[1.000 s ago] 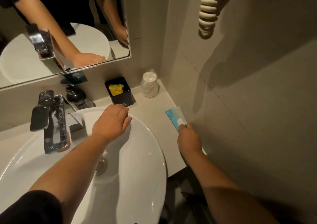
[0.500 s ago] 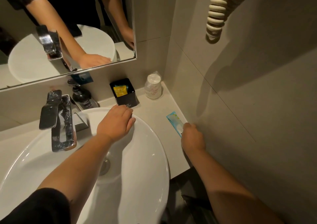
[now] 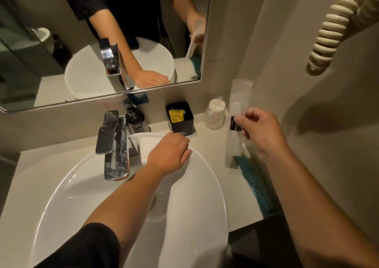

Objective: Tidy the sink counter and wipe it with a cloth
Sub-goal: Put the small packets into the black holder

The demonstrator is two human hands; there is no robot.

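Observation:
My right hand (image 3: 260,130) pinches a long clear plastic packet (image 3: 239,111) and holds it upright above the counter's right side, near the wall. A teal packet (image 3: 256,187) lies flat on the pale counter (image 3: 207,142) along the wall, under my right forearm. My left hand (image 3: 170,154) rests palm down on the far rim of the white basin (image 3: 209,185), fingers curled over the edge, holding nothing. A black square box (image 3: 184,124) with yellow sachets stands behind the basin. Wrapped paper cups (image 3: 215,113) stand to its right. No cloth is in view.
A chrome tap (image 3: 112,142) overhangs the basin at the left, with a dark soap pump bottle (image 3: 135,117) behind it. A mirror (image 3: 102,41) covers the back wall. A coiled cream cord (image 3: 332,33) hangs on the right wall. The counter ends just right of the basin.
My right hand has lifted from the counter by the wall, raising the clear packet upright; the teal packet stays lying there. My left hand has stayed on the basin rim.

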